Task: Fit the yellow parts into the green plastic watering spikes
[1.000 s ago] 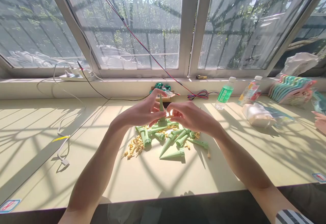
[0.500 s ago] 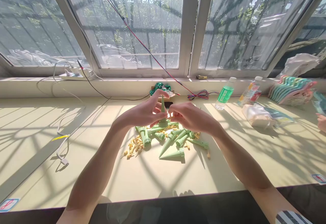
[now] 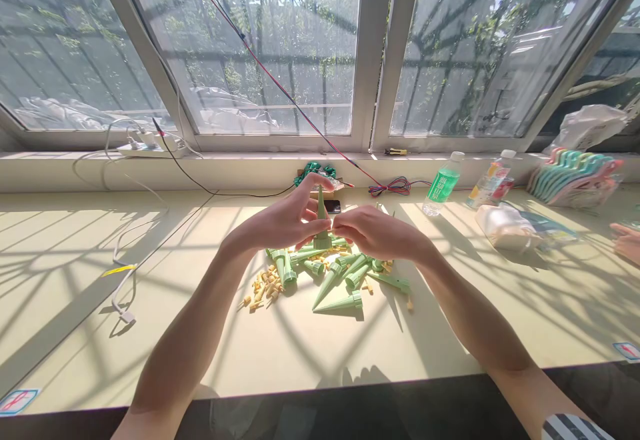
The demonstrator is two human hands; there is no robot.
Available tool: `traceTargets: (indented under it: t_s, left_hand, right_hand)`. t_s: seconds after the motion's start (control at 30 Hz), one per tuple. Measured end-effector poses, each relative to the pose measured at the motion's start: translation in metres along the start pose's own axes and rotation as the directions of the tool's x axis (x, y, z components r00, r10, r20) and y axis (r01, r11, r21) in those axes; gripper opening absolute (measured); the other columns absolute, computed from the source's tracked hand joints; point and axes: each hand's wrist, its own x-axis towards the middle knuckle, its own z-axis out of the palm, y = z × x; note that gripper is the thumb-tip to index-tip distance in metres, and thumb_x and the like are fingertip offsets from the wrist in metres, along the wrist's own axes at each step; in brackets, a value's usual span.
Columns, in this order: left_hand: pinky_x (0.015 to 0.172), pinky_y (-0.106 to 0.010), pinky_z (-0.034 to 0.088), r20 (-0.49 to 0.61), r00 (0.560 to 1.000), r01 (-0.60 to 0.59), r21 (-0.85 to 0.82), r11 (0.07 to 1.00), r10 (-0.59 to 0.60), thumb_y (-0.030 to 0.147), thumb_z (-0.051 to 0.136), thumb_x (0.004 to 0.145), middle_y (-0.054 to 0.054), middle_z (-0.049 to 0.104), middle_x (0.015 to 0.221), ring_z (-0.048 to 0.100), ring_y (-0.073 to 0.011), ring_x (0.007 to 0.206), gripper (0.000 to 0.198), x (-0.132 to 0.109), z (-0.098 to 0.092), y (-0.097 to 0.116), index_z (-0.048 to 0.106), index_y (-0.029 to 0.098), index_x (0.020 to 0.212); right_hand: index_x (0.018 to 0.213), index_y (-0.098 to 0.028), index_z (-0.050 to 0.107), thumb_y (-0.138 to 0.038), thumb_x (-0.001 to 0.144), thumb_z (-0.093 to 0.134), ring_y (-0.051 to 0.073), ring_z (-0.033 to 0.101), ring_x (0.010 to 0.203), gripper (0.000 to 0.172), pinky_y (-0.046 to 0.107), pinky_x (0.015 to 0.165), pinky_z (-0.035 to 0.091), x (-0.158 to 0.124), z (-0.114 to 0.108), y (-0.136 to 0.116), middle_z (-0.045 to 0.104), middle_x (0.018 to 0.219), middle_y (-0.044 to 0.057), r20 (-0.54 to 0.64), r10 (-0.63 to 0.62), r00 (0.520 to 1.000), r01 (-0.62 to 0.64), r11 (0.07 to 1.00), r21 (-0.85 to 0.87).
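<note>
My left hand (image 3: pixel 280 225) is closed around a pale green plastic watering spike (image 3: pixel 321 208), held upright with its pointed end up. My right hand (image 3: pixel 373 230) is in a pinch right beside the spike's lower part. Whatever its fingertips hold, if anything, is too small to make out. Below both hands lies a loose heap of similar green spikes (image 3: pixel 327 285), some with ribbed caps. Several small tan plastic pegs (image 3: pixel 267 285) are scattered at the heap's left, with a few more among the spikes and on the right.
A dark phone (image 3: pixel 333 207) lies behind my hands, near a green crinkled bundle (image 3: pixel 315 173). Bottles (image 3: pixel 443 185), a tissue pack (image 3: pixel 507 225) and hangers (image 3: pixel 573 177) stand to the right. Another person's hand (image 3: pixel 626 241) shows at the right edge. A white cable (image 3: pixel 120 293) lies left.
My right hand has dipped slightly, its fingers closer together, and more of the phone shows behind it. The left hand stays on the spike. The other person's hand reaches further into view.
</note>
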Motion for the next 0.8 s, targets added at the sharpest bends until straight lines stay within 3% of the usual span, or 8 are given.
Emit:
traceTargets:
  t_s: [0.23,0.5,0.63,0.8]
  left_hand:
    - [0.038,-0.015,0.045,-0.002,1.000,0.025,0.020,0.999,-0.025,0.031,0.059,0.092,0.001,0.057,0.077,0.059,-0.0100,0.052,0.044,0.0004,0.0012,0.0013,0.031,0.024,0.126]
    - [0.040,-0.016,0.046,-0.017,1.000,-0.022,0.000,1.000,0.022,0.032,0.061,0.092,0.003,0.055,0.072,0.057,-0.0087,0.050,0.047,-0.0009,-0.0031,-0.0051,0.032,0.025,0.129]
    - [0.038,-0.014,0.042,-0.029,1.000,-0.005,-0.009,1.000,0.005,0.033,0.061,0.092,0.003,0.054,0.073,0.057,-0.0087,0.051,0.047,-0.0010,-0.0041,-0.0032,0.031,0.023,0.127]
    - [0.038,-0.014,0.042,-0.035,0.999,0.001,-0.021,1.000,-0.002,0.034,0.062,0.091,0.002,0.056,0.077,0.056,-0.0079,0.051,0.048,-0.0006,-0.0025,0.0007,0.031,0.023,0.126]
  right_hand:
    - [0.083,-0.014,0.060,-0.009,0.095,0.043,0.012,0.047,0.066,0.022,0.025,0.061,0.028,0.0004,0.0004,0.0003,0.062,0.076,0.003,0.078,0.030,0.996,-0.029,0.999,-0.018]
    - [0.088,-0.014,0.066,-0.021,0.100,0.046,0.011,0.051,0.061,0.024,0.025,0.066,0.033,0.0019,-0.0029,-0.0036,0.061,0.065,-0.001,0.017,0.089,0.996,-0.090,0.993,0.080]
    - [0.094,-0.015,0.067,-0.027,0.100,0.050,0.012,0.058,0.067,0.022,0.025,0.070,0.037,0.0006,-0.0047,-0.0045,0.068,0.077,0.001,-0.073,0.123,0.990,-0.110,0.981,0.157]
    - [0.092,-0.016,0.066,-0.027,0.099,0.051,0.010,0.057,0.059,0.020,0.024,0.067,0.038,-0.0002,-0.0057,-0.0049,0.069,0.076,0.000,-0.064,0.171,0.983,-0.153,0.963,0.222]
